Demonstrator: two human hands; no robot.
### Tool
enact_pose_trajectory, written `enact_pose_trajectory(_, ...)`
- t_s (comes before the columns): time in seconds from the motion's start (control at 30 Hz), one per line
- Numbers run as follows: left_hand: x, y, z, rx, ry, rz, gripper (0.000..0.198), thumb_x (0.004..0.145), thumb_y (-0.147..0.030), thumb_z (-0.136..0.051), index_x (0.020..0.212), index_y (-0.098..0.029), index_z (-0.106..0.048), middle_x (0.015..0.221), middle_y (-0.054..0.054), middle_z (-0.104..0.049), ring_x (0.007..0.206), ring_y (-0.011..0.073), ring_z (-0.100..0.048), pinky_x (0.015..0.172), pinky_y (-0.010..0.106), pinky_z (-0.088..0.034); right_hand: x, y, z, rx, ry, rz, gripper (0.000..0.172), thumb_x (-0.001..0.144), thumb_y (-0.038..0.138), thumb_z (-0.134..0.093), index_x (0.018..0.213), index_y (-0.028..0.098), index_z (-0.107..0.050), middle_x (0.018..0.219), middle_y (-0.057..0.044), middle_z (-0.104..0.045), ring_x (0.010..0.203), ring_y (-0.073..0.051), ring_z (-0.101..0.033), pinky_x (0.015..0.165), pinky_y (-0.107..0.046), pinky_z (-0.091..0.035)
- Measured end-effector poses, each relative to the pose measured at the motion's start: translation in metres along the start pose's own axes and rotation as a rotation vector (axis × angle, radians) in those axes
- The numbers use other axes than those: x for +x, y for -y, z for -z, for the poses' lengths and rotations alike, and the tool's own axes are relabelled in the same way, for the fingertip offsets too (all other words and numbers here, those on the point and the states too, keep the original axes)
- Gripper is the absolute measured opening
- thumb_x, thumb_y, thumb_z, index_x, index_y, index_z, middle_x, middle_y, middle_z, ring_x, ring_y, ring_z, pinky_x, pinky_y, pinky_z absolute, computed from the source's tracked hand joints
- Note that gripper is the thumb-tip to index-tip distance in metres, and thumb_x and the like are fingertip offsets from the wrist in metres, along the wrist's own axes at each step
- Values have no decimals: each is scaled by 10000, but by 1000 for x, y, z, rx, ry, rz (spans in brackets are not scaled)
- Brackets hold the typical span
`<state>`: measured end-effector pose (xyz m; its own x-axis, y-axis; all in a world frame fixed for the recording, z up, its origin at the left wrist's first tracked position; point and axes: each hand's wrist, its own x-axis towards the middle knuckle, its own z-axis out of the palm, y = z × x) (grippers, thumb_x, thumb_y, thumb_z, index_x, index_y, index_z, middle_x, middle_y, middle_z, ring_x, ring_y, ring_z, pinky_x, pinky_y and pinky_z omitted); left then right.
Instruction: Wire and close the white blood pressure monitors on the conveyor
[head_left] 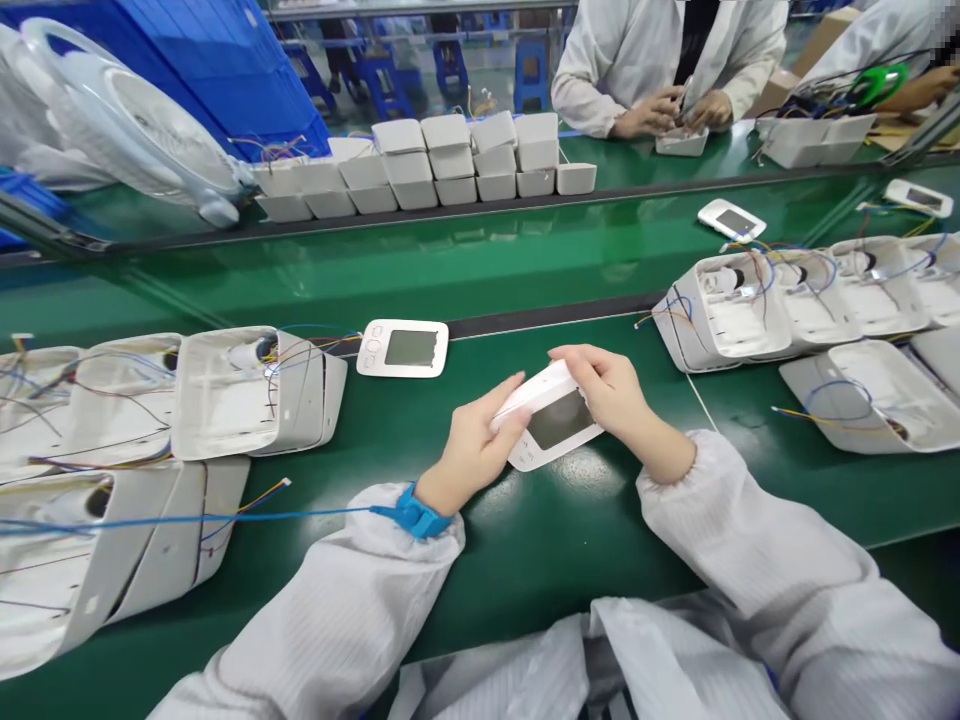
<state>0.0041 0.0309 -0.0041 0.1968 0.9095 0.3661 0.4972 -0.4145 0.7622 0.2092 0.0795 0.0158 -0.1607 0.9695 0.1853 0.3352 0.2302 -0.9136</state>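
In the middle of the view, my left hand [480, 440] and my right hand [611, 390] are both closed on a white plastic housing [541, 388], its long side facing me. Just below and touching or overlapping it is a white display panel [559, 422] with a dark grey screen, tilted toward the right. Whether the panel is joined to the housing I cannot tell. Both thumbs press near the housing's ends; some fingers are hidden behind it. A blue wrist strap [421, 512] with a cord circles my left wrist. Another display panel [403, 348] lies flat beyond my left hand.
Open white housings [225, 390] with coloured wires line the left side; more housings [727, 310] stand at right. Stacked white housings [450, 160] and a pale fan [127, 110] are across the green bench [540, 540]. A co-worker's hands [675, 110] hold parts at the back.
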Motion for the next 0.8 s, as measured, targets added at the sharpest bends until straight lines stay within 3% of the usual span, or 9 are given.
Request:
enact_pose_trajectory(0.1, 0, -3, 4, -6, 11, 4, 365, 980, -416, -486, 1195, -184, -668, 1104, 65, -754, 920, 202, -720, 791, 298, -553, -3, -3, -4, 29, 12, 73, 561, 916, 656, -495, 1106, 184, -730, 1033, -85, -758, 897, -217, -701, 775, -341, -540)
enact_pose_trajectory(0.23, 0, -13, 6, 136, 8, -67, 345, 991, -393, -463, 1170, -177, -665, 990, 41, -768, 785, 164, -713, 701, 269, -516, -8, -4, -7, -62, -18, 188, 511, 946, 602, -488, 1151, 191, -713, 1104, -92, -749, 997, -237, -700, 879, -388, -544)
enact_pose_trajectory(0.37, -2, -20, 5, 233, 16, -150, 368, 1010, -394, -413, 1145, -157, -660, 845, 28, -756, 660, 143, -676, 623, 261, -469, -11, -1, -7, -178, -139, 315, 379, 953, 512, -520, 967, 199, -733, 944, -64, -760, 857, -209, -708, 778, -347, -554)
enact_pose_trajectory(0.47, -5, -24, 2, 257, 30, -174, 389, 1016, -395, -393, 1155, -140, -653, 802, 31, -744, 628, 143, -660, 607, 266, -457, -10, 5, -3, -224, -139, 362, 317, 943, 460, -551, 853, 201, -710, 806, -30, -742, 721, -172, -686, 681, -300, -533)
enact_pose_trajectory(0.67, -7, -21, -4, 120, 16, -112, 357, 997, -366, -447, 1198, -153, -652, 932, 45, -762, 718, 147, -689, 665, 254, -496, -7, 5, 0, -246, -105, 303, 355, 935, 479, -560, 773, 196, -700, 706, -15, -718, 625, -151, -658, 607, -271, -493)
enact_pose_trajectory(0.8, -1, -11, -6, -51, -50, 33, 338, 982, -379, -490, 1169, -180, -690, 1064, 50, -764, 885, 171, -715, 773, 254, -523, -4, -4, -4, -220, -102, 228, 537, 967, 627, -408, 1001, 193, -723, 1001, -83, -760, 910, -226, -717, 772, -329, -539)
